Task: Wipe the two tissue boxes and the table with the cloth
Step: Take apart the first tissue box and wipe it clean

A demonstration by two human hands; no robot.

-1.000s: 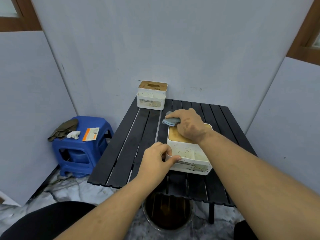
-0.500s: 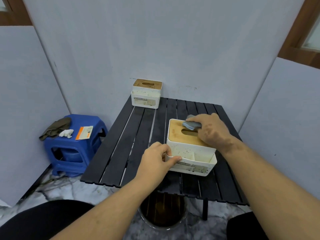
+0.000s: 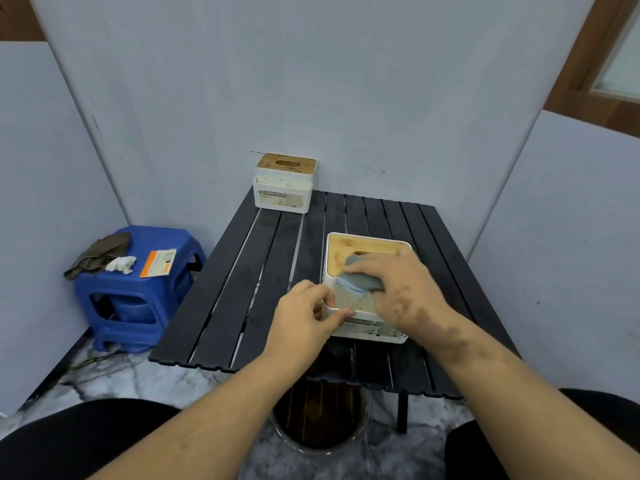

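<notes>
A white tissue box with a wooden lid (image 3: 346,251) stands on the near right part of the black slatted table (image 3: 242,289). My left hand (image 3: 304,317) grips its near left corner, thumb over the rim. My right hand (image 3: 405,292) presses a grey-blue cloth (image 3: 360,280) onto the near edge of the lid and the front tray. A second, similar tissue box (image 3: 284,183) stands at the table's far left corner against the wall.
A blue plastic stool (image 3: 138,289) stands left of the table with a dark rag (image 3: 98,252), a white crumpled scrap and an orange-white packet (image 3: 158,262) on it. A bucket (image 3: 318,420) sits under the table's near edge. Grey panels close in all sides.
My right hand has dragged the cloth from the far edge of the lid across to its near edge. My left hand has kept its grip on the box corner.
</notes>
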